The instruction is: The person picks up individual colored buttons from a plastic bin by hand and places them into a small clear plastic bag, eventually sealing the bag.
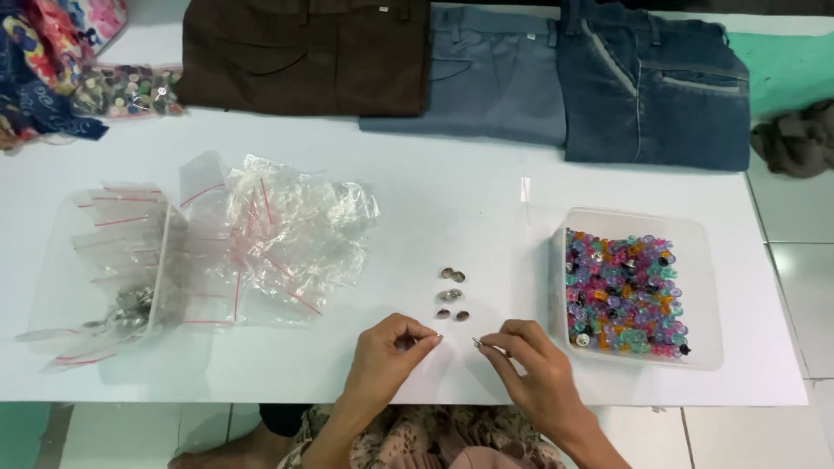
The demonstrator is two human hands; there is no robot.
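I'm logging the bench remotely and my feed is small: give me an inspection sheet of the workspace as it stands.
Surface: white table, on a tiled floor.
Job's things: small metal buttons loose on the table ahead of the hands; clear tub of coloured buttons to the right.
Clutter: heap of small clear zip bags; clear tray with more bags; bag of mixed buttons.
Hands: left hand and right hand each pinch something tiny, too small to tell.
Cables: nothing seen.
Surroundings: three folded trousers along the far edge; patterned cloth top left.
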